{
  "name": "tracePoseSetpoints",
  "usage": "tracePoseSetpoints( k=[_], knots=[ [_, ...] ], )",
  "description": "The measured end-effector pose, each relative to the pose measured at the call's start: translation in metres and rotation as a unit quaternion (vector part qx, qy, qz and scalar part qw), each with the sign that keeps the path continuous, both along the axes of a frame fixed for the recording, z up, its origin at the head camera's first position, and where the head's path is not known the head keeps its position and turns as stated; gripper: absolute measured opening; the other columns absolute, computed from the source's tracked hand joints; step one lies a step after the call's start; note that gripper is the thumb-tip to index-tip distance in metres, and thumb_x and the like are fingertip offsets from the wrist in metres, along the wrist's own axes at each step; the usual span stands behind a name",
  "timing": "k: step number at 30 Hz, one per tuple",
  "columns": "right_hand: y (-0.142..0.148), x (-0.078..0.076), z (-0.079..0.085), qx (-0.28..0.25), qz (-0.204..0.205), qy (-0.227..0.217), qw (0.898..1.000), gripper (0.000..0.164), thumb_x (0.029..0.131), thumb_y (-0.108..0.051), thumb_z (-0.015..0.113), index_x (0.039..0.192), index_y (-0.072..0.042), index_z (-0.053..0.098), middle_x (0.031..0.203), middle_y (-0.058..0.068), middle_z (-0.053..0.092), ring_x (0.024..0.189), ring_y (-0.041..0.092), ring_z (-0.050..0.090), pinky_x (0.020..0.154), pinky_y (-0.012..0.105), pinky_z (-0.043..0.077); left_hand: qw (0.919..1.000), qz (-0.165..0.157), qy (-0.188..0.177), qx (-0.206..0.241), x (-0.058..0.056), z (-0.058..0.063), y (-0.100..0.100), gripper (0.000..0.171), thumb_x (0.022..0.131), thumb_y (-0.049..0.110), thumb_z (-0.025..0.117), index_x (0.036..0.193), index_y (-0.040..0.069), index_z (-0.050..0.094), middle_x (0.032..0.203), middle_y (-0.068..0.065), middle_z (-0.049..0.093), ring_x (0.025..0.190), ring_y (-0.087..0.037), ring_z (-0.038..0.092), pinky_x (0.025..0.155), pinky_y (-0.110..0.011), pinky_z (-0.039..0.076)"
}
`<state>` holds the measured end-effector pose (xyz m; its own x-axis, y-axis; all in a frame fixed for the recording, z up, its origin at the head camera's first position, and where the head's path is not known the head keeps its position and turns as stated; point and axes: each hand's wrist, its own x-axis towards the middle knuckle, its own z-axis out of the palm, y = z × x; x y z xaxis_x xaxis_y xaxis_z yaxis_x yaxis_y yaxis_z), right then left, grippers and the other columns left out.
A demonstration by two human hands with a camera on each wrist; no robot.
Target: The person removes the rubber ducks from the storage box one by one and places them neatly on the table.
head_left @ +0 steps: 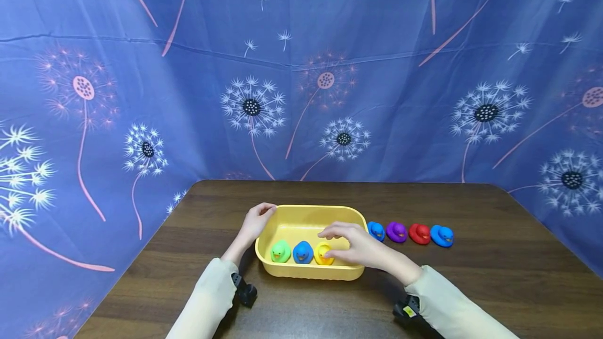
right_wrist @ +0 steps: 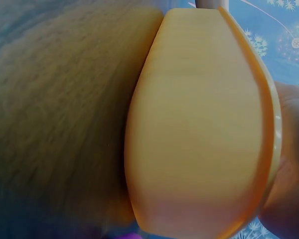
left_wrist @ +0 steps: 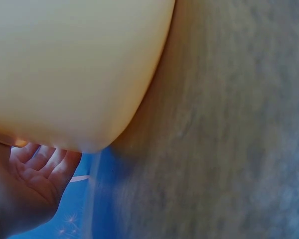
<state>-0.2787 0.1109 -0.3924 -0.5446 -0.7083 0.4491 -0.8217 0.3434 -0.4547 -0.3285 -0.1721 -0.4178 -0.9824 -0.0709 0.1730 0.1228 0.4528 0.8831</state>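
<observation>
While the left grip (head_left: 255, 222) holds the tray (head_left: 314, 272), the right grip (head_left: 356, 246) gapes beside a bright-yellow duck (head_left: 321, 252).

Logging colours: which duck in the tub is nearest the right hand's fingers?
The yellow duck, rightmost inside; the green duck and blue duck there sit farther left.

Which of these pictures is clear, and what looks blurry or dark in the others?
Head view: clear, with the green duck and yellow tray crisp and a soft sheen on the near part of the table; left wrist view: dimmer, the tabletop smeary, the left hand shadowed; right wrist view: the tabletop soft and dark, the right hand blurred and shadowed.
</observation>
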Motion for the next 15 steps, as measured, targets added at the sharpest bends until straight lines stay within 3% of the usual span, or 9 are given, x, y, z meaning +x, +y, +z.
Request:
tracePoseSetpoints(
  k=[15],
  knots=[
    [-0.0083, -0.0023, -0.0057, 0.015, -0.006, -0.019, 1.0, 0.036, 0.08, -0.021, 0.074, 0.109, -0.003, 0.066, 0.1, 0.008, 0.067, 0.088, 0.02, 0.062, 0.077, 0.031, 0.052, 1.0, -0.005, -0.005, 0.003, 0.0013, 0.0018, 0.0002, 0.026, 0.095, 0.02, 0.053, 0.11, 0.002, 0.065, 0.103, -0.013, 0.065, 0.094, -0.024, 0.06, 0.077, -0.029, 0.047]
  ],
)
